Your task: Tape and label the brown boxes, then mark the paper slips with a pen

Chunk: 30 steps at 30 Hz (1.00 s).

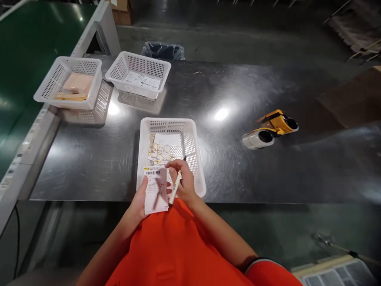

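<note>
My left hand [139,200] holds a white paper slip with a barcode [155,190] at the near edge of the metal table [238,159]. My right hand [183,178] grips a white pen [175,187] beside the slip, its tip near the paper. Both hands are over the near end of a white plastic basket [198,159] that contains rubber bands and small papers [160,151].
Two more white baskets stand at the back left: one [47,85] with beige packets, one [119,71] with white slips. A yellow and white handheld device [270,129] lies to the right. A bin [163,51] stands behind the table. A green conveyor [26,59] runs along the left.
</note>
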Tool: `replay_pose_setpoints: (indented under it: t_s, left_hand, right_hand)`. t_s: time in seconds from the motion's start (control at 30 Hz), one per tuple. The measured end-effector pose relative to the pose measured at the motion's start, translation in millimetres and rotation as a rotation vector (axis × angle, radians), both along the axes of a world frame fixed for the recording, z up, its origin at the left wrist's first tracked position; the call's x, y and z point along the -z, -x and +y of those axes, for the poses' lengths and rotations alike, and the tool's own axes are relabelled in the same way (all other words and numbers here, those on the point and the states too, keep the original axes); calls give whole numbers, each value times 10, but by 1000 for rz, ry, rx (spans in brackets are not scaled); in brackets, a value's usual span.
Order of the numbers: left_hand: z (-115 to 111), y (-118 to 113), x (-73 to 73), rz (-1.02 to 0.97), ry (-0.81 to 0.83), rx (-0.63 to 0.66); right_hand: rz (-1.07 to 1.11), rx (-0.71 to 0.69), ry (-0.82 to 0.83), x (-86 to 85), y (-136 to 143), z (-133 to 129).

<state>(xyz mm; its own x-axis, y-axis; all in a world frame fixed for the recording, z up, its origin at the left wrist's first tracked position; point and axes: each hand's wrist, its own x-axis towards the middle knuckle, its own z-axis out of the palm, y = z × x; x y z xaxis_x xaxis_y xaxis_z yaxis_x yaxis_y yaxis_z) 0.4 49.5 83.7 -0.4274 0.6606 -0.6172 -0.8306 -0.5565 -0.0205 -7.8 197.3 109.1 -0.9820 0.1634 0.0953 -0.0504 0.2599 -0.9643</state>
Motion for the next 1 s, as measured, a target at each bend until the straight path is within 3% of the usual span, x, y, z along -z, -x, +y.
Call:
replay_pose_setpoints:
  t_s: [0.07, 0.17, 0.37, 0.47, 0.6, 0.7, 1.0]
  left_hand:
    - [16, 24, -14, -9, 29, -57]
    - [41, 53, -43, -21, 102, -108]
    - [47, 41, -63, -49, 181, -108]
    - [43, 27, -55, -53, 189, -114]
    - [46, 27, -69, -57, 194, -109]
    - [55, 34, -97, -69, 204, -116]
    - [61, 46, -99, -86, 204, -123]
  right_hand:
    - [-98, -150, 190, -89, -61, -28]
    - [-164, -250, 236, -112, -130, -140]
    - [-234, -96, 232, 165, -226, -364]
    - [-236, -116, 183, 243, -251, -403]
    - [-193, -183, 63, 229, -247, -412]
    - [-120, -158, -32, 206, -234, -417]
    - [-208, -134, 40, 246, -227, -426]
